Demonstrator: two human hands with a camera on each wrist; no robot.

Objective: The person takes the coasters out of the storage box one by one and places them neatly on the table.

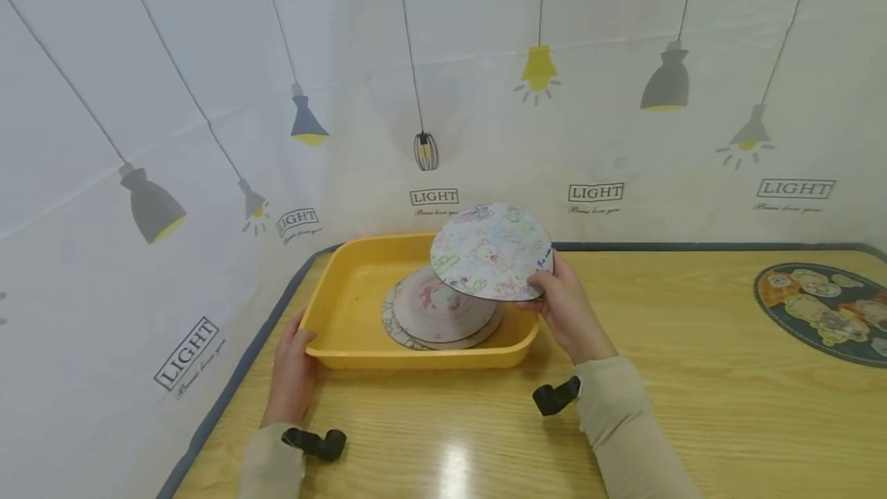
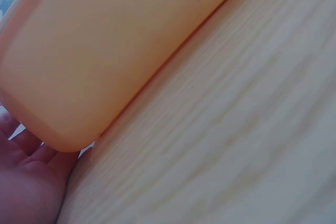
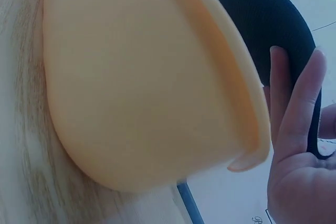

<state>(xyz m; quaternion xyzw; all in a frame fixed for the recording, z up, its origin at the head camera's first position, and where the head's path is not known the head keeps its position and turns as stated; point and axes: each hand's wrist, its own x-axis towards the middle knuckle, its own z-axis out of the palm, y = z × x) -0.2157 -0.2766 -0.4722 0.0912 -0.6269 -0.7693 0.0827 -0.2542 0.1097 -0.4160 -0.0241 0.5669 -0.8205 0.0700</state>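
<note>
My right hand [image 1: 568, 306] pinches a round white mouse pad [image 1: 492, 252] with colourful doodles, thumb on the printed face and fingers beneath. It is held tilted above the right part of a yellow tray [image 1: 423, 360]. From the right wrist view, the pad's black underside [image 3: 268, 19] shows with fingers against it. In the tray lies a stack of round pads, a pink-and-white pad [image 1: 443, 306] on top and a line-patterned pad [image 1: 396, 326] below, both partly hidden. My left hand [image 1: 291, 368] grips the tray's left front corner, thumb at the rim.
A dark round pad with cartoon bears [image 1: 828, 314] lies on the wooden table [image 1: 665, 314] at the far right. Behind and to the left hangs a pale sheet printed with lamps [image 1: 485, 122], meeting the table along a dark blue edge [image 1: 229, 399].
</note>
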